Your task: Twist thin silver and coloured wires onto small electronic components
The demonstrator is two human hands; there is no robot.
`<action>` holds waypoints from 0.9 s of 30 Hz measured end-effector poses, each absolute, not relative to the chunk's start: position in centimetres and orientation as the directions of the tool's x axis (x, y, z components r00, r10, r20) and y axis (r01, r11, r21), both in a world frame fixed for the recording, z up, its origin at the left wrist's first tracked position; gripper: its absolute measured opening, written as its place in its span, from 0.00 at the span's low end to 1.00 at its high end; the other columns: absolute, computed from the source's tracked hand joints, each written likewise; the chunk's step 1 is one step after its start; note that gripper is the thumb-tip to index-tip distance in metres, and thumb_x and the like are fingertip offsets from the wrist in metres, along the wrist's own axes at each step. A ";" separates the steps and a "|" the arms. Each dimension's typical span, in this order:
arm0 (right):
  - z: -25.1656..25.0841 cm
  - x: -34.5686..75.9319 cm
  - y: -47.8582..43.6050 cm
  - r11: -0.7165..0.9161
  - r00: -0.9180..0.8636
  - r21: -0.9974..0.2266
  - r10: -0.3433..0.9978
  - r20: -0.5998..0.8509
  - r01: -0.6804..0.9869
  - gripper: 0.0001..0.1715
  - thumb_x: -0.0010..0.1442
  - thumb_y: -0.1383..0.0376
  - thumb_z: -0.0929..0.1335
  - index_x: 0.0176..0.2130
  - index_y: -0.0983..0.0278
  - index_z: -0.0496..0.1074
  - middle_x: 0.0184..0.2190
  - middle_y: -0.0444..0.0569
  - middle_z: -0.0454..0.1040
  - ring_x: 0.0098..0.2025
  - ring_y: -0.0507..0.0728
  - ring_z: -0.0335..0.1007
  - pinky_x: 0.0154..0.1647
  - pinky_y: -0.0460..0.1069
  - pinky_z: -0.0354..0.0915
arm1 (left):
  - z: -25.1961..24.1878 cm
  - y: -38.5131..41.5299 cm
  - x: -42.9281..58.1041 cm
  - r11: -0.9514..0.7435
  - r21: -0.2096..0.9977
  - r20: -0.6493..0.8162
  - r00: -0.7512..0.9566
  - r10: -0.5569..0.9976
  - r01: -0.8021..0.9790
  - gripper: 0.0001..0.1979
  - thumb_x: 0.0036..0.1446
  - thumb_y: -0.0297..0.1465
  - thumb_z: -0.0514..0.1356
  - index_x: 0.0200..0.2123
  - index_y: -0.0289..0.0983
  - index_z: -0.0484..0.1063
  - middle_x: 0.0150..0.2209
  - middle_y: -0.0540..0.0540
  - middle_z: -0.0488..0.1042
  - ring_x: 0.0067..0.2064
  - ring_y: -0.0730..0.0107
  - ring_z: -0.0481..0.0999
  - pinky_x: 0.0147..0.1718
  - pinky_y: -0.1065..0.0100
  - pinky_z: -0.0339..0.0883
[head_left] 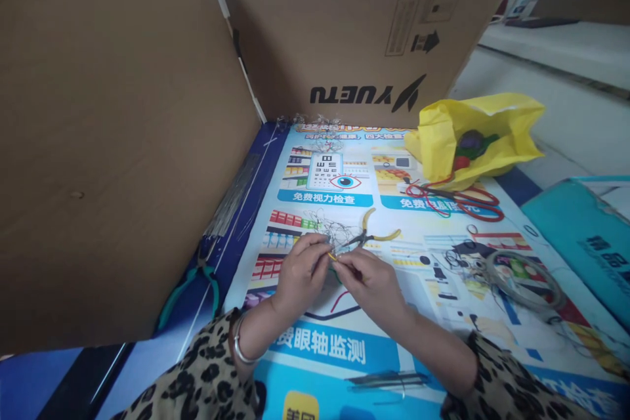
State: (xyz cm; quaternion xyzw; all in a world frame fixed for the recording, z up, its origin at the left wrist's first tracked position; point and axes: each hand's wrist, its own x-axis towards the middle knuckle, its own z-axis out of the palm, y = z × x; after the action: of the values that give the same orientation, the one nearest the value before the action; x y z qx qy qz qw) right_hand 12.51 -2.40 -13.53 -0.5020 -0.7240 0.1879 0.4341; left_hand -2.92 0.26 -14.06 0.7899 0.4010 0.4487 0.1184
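Observation:
My left hand (301, 270) and my right hand (368, 277) meet over the printed sheet, fingertips almost touching. Both pinch a short, thin yellow strand (333, 256), possibly cord or coated wire; its ends are hidden by the fingers. Just beyond the fingertips lies a tangle of thin silvery wire (329, 228). Pliers with yellow handles (365, 236) rest spread beside it, jaws pointing towards my fingers. Under the hands, a red strand (339, 300) and a bit of green strand show on the sheet.
Cardboard panels (364, 26) wall the left and back. Teal-handled pliers (201, 269) and straight wires (233, 200) lie left. At right are a yellow bag (443, 151), red-handled scissors (472, 202), a wire coil (524, 281) and a teal box (581, 236). Cut wires (388, 379) lie in front.

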 end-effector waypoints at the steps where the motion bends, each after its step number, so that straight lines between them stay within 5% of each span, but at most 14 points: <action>1: -13.6 12.5 -2.4 0.424 -0.119 -0.709 0.891 0.439 0.564 0.06 0.59 0.68 0.65 0.30 0.61 0.71 0.24 0.45 0.72 0.28 0.52 0.68 0.30 0.46 0.66 | -14.1 0.2 -2.9 -0.652 0.551 0.614 0.276 0.739 0.521 0.09 0.56 0.22 0.54 0.38 0.36 0.72 0.41 0.43 0.73 0.44 0.67 0.74 0.42 0.63 0.72; 10: -14.0 12.4 -2.6 0.495 -0.160 -0.666 0.851 0.500 0.558 0.05 0.59 0.69 0.65 0.34 0.61 0.71 0.27 0.46 0.73 0.30 0.52 0.70 0.32 0.47 0.67 | -13.9 0.4 -3.4 -0.584 0.634 0.555 0.228 0.800 0.507 0.08 0.55 0.22 0.56 0.36 0.37 0.72 0.40 0.44 0.71 0.44 0.66 0.72 0.43 0.61 0.70; 27: -14.5 12.1 -2.6 0.525 -0.178 -0.621 0.827 0.532 0.582 0.08 0.60 0.67 0.64 0.35 0.62 0.74 0.29 0.49 0.76 0.31 0.54 0.72 0.33 0.48 0.69 | -14.2 0.0 -3.3 -0.564 0.601 0.556 0.210 0.804 0.566 0.09 0.52 0.21 0.57 0.35 0.37 0.71 0.40 0.45 0.70 0.43 0.67 0.72 0.39 0.65 0.71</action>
State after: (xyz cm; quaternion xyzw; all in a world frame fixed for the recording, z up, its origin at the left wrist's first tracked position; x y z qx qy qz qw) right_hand 12.14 -2.58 -14.46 -0.4669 -0.7547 0.1398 0.4392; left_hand -3.32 -0.01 -14.22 0.7661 0.4469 0.4418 0.1348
